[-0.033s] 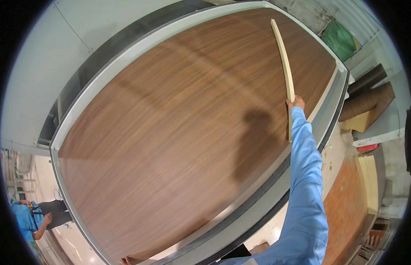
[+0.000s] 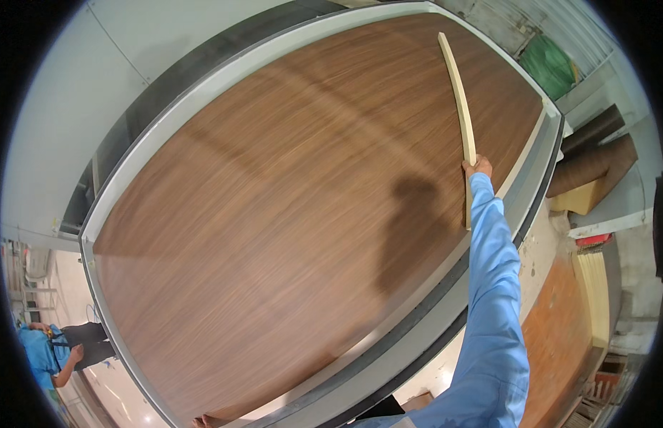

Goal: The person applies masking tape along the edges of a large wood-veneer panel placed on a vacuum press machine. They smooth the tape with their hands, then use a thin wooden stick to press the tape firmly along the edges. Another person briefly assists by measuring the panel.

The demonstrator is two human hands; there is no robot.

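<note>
A large brown wood-grain panel (image 2: 274, 214) lies within a pale, dark-edged frame (image 2: 499, 221). Across its right part runs a long, narrow, pale strip of wood (image 2: 456, 93). My right hand (image 2: 479, 167), at the end of a blue sleeve, is closed around this strip near its closer end, with fingers wrapped over it. At the bottom edge, the little that shows of my left hand (image 2: 203, 421) is at the panel's near left edge, fingers closed on it. Most of that hand is cut off by the picture's edge.
Another person in a blue top (image 2: 50, 353) stands at the lower left, beyond the frame. On the right are an orange-brown board (image 2: 559, 335), dark brown sheet pieces (image 2: 595, 167) and a green bag (image 2: 549, 65). A pale grey wall (image 2: 68, 121) rises at the left.
</note>
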